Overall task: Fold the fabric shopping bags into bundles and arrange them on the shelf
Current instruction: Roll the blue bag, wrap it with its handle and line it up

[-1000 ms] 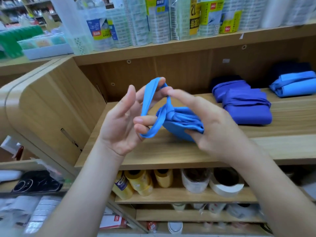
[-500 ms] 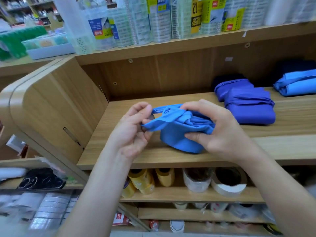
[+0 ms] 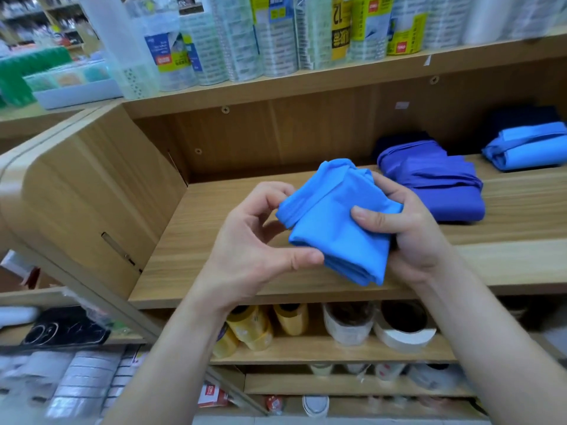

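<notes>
A light blue fabric bag (image 3: 331, 219), folded into a compact bundle, is held in the air just above the front of the wooden shelf (image 3: 233, 271). My left hand (image 3: 254, 246) pinches its left end, thumb under the lower edge and fingers curled at the top corner. My right hand (image 3: 408, 231) grips its right side, thumb pressed on the front face and fingers wrapped behind. A purple-blue bundle (image 3: 435, 185) lies on the shelf right behind my right hand. Another light blue bundle (image 3: 527, 148) sits at the far right.
A dark navy bundle (image 3: 521, 121) lies behind the far-right one. Wrapped tape packs (image 3: 276, 35) fill the shelf above. Tape rolls (image 3: 399, 326) sit on the shelf below. The cabinet's wooden side panel (image 3: 92, 194) stands at the left.
The strap loop stretched between my hands a second ago is gone from view. The bundle was lowered, then turned so a smooth folded face points up, with both hands regripped on its ends.
</notes>
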